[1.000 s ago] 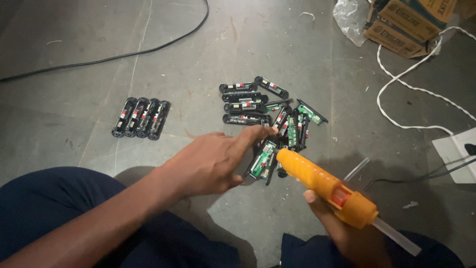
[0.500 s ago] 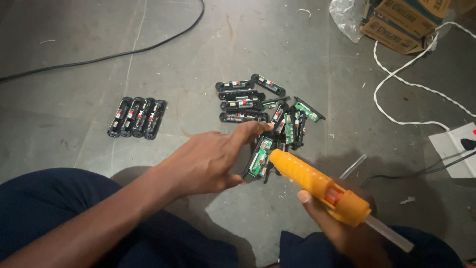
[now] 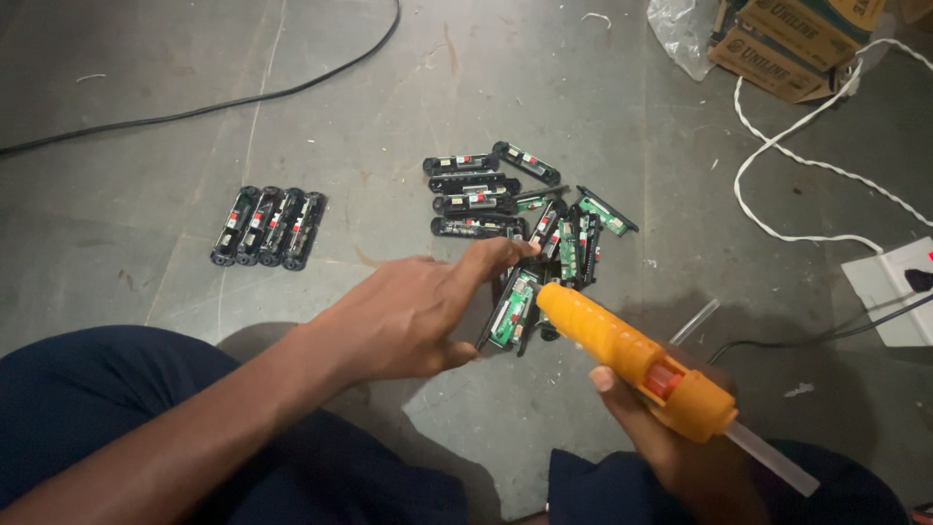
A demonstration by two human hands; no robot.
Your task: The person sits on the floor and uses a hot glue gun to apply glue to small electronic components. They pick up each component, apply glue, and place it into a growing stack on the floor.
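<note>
My left hand (image 3: pixel 408 316) holds a small black module with a green circuit board (image 3: pixel 511 311), tilted up off the grey floor. My right hand (image 3: pixel 671 437) grips an orange hot glue gun (image 3: pixel 632 355) whose nozzle touches or nearly touches that board's right edge. A clear glue stick (image 3: pixel 773 457) juts from the gun's back. Just beyond the held piece lies a loose pile of several similar modules (image 3: pixel 530 204). A neat row of several black modules (image 3: pixel 268 227) lies apart on the left.
A black cable (image 3: pixel 194 107) crosses the floor at upper left. A white cord (image 3: pixel 777 156) loops at right toward a white power strip (image 3: pixel 889 292). Cardboard boxes (image 3: pixel 787 44) and a clear plastic bag (image 3: pixel 680 34) sit at top right. My dark-trousered knees fill the bottom edge.
The view has shifted slightly. My left hand still holds the module, and the glue gun nozzle stays at the board's edge.
</note>
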